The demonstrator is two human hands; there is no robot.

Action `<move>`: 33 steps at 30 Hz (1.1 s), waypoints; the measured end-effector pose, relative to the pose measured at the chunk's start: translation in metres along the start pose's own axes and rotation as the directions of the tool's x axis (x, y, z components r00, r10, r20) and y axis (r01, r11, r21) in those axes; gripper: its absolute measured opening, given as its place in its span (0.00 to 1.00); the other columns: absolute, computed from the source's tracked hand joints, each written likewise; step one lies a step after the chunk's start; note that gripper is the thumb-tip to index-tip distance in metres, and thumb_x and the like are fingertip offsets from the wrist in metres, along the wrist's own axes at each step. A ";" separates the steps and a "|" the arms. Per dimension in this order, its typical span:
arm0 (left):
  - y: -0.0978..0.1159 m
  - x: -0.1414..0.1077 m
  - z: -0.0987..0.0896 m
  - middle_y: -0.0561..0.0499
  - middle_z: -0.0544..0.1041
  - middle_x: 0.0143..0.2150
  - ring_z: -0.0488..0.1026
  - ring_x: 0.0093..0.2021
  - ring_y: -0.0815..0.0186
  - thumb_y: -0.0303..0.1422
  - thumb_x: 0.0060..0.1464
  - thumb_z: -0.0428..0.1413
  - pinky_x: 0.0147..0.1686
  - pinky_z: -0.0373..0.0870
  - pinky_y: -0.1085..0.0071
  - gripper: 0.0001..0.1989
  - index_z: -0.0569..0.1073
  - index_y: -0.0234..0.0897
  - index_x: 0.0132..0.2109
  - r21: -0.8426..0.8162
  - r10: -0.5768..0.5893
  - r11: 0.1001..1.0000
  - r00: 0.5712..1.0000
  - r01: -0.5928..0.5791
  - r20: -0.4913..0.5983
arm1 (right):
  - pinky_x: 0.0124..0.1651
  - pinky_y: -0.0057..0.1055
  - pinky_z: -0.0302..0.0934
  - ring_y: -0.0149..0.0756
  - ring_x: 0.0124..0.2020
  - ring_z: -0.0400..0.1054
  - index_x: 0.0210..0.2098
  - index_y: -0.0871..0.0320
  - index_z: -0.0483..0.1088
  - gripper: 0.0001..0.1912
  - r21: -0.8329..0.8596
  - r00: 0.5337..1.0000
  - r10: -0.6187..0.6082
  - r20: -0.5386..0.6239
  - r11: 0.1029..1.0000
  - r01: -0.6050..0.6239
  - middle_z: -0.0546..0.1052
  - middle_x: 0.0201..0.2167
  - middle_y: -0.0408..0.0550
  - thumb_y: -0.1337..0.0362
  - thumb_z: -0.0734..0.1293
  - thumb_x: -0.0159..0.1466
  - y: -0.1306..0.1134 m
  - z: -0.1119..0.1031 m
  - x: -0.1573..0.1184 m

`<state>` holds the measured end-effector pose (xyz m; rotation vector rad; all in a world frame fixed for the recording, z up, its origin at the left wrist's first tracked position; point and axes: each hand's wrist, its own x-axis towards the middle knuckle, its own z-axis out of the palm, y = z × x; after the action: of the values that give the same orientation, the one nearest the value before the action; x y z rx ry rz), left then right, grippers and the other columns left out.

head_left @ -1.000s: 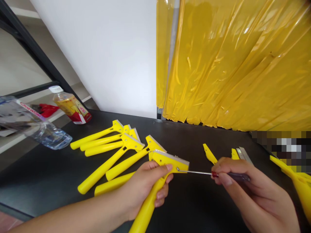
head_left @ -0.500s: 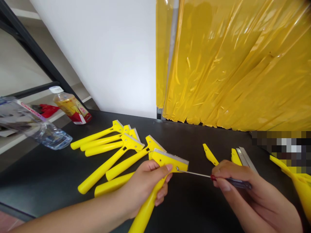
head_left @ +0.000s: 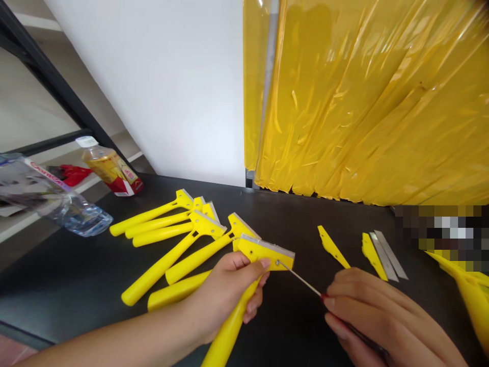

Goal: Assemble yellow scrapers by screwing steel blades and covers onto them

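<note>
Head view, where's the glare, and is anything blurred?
In the head view, white glare streaks the glossy yellow plastic strip curtain; a pixelated patch hides an area at right, above the yellow plastic scraper handle at the frame's edge, which looks soft.

Head-worn — looking forward and down.

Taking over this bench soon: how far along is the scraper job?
Done: unclear; loose yellow plates and steel blades lie at right. In hand: the left hand grips a scraper while the right hand holds a screwdriver to its screw. Probably left: the other scrapers nearby.
</note>
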<state>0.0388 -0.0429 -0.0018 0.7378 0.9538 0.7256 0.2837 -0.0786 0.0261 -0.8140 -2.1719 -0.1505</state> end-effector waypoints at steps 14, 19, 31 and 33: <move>-0.003 0.002 -0.004 0.57 0.65 0.15 0.60 0.14 0.73 0.48 0.62 0.60 0.15 0.59 0.78 0.20 0.68 0.38 0.31 0.173 -0.017 0.985 1.000 0.016 0.006 | 0.47 0.31 0.71 0.33 0.38 0.77 0.43 0.62 0.74 0.08 0.019 0.998 0.047 -0.028 0.999 -0.047 0.82 0.34 0.46 0.78 0.69 0.66 -0.007 0.001 -0.001; -0.006 0.002 -0.007 0.57 0.67 0.15 0.61 0.14 0.73 0.51 0.62 0.58 0.16 0.58 0.78 0.22 0.67 0.39 0.29 0.351 0.016 0.936 1.000 -0.006 -0.025 | 0.43 0.33 0.72 0.38 0.38 0.78 0.44 0.62 0.75 0.08 -0.065 0.999 0.043 -0.024 0.997 -0.045 0.82 0.36 0.51 0.74 0.66 0.66 -0.003 0.000 0.005; 0.003 -0.002 -0.002 0.58 0.66 0.15 0.60 0.15 0.73 0.50 0.65 0.55 0.17 0.56 0.76 0.24 0.64 0.40 0.26 0.487 0.068 0.873 0.995 -0.025 -0.070 | 0.32 0.33 0.71 0.38 0.28 0.78 0.45 0.55 0.69 0.08 -0.136 0.985 0.142 0.093 0.982 -0.129 0.82 0.31 0.45 0.71 0.66 0.68 -0.007 0.002 0.001; 0.002 -0.001 -0.003 0.58 0.66 0.15 0.60 0.15 0.73 0.50 0.65 0.55 0.17 0.57 0.76 0.24 0.64 0.40 0.27 0.481 0.063 0.876 0.995 -0.021 -0.071 | 0.32 0.35 0.71 0.40 0.30 0.79 0.47 0.56 0.68 0.05 -0.172 0.980 0.170 0.105 0.974 -0.151 0.82 0.34 0.49 0.66 0.65 0.71 -0.006 0.003 -0.001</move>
<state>0.0352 -0.0424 -0.0010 1.1750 1.2190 0.5622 0.2792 -0.0827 0.0244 -1.1135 -2.2142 -0.2043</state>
